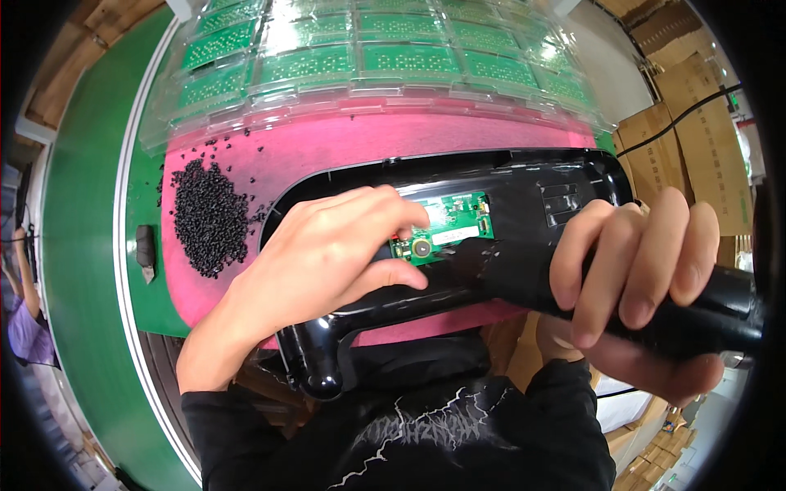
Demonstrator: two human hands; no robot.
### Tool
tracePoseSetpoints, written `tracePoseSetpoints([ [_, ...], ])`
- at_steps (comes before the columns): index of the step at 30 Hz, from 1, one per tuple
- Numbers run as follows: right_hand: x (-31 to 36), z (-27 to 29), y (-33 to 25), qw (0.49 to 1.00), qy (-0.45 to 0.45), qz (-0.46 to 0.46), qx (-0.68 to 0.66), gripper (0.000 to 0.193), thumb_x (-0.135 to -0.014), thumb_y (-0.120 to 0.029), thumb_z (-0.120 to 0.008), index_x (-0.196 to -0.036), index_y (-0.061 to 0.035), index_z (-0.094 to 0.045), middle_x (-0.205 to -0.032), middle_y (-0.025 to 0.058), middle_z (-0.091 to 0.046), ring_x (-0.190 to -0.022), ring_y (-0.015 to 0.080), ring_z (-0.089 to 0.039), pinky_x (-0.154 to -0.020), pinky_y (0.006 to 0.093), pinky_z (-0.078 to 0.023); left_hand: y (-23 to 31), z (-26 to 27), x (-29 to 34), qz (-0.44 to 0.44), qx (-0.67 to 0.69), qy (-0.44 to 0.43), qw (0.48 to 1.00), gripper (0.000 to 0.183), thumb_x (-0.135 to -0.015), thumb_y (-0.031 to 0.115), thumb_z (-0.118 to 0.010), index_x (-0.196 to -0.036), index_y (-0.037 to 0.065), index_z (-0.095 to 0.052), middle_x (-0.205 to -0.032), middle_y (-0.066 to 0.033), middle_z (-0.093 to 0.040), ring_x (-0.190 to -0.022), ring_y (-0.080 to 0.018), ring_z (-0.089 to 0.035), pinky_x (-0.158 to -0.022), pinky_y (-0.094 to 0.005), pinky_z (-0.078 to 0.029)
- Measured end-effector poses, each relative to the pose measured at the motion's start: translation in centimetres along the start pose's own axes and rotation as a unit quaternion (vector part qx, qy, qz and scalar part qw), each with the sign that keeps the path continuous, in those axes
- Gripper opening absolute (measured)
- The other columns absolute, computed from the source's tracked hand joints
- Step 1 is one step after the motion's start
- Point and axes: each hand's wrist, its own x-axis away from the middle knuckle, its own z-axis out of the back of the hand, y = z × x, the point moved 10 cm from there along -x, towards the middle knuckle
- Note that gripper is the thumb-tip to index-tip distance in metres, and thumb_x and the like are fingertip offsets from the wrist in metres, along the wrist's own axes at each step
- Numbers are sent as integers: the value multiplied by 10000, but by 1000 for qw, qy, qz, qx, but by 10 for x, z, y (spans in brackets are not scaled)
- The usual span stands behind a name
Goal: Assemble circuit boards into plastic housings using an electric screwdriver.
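A black plastic housing (524, 258) lies hollow side up on a pink mat, with a green circuit board (463, 222) inside it. Over the board's left end is my left hand (332, 237): thumb and forefinger are apart on either side of that end, with nothing visible between the tips. The other fingers are curled and partly hidden. My right hand (639, 274) wraps round a black cylindrical tool (725, 307), apparently an electric screwdriver, above the housing's right end. The tool's tip cannot be made out. Small black screws (209, 217) form a pile left of the housing.
Clear plastic trays (360, 61) of green circuit boards stand along the far side. A dark-handled blade (146, 254) lies on the green table at the left. Cardboard boxes (696, 139) and a black cable (688, 114) are at the right. Another person's purple sleeve (31, 334) shows far left.
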Motion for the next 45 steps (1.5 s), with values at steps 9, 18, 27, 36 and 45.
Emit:
tracePoseSetpoints([
  [9,11,42,4,978,50,-130,152,579,-822,-522,-650,-1035,-23,-446,-853,73,-500,-473,122,-479,-553,304,-431,-23,0,0,118,-81,-14,990,506,-655,267,-821,-971,40,-498,-881,-77,-574,-842,-270,-609,-717,-379,-496],
  [18,24,56,22,942,160,-209,208,574,-809,-540,-653,-997,-36,-452,-801,56,-497,-461,104,-477,-490,269,-401,-29,-16,3,131,-118,-86,981,570,-604,243,-857,-996,49,-492,-967,-92,-555,-885,-317,-566,-767,-397,-467],
  [27,23,49,43,935,120,-289,167,674,-733,-601,-770,-976,-54,-459,-760,36,-493,-454,78,-439,-476,235,-381,-20,-8,3,97,-35,-48,994,550,-672,145,-821,-1003,27,-397,-929,-131,-516,-840,-333,-560,-728,-412,-470],
  [36,18,69,42,964,119,-225,81,513,-867,-509,-629,-1024,-43,-484,-776,45,-526,-509,112,-488,-555,282,-413,-9,-6,2,26,-41,-23,999,362,-702,-38,-651,-913,4,-360,-883,-147,-483,-742,-334,-513,-671,-417,-455],
  [45,50,193,28,861,433,-265,-20,160,-909,-153,-646,-984,-41,-560,-898,68,-574,-894,213,-588,-843,449,-544,7,20,-5,37,-164,91,981,273,-793,-14,-657,-1014,1,-496,-988,-171,-568,-930,-363,-568,-845,-433,-457],
])
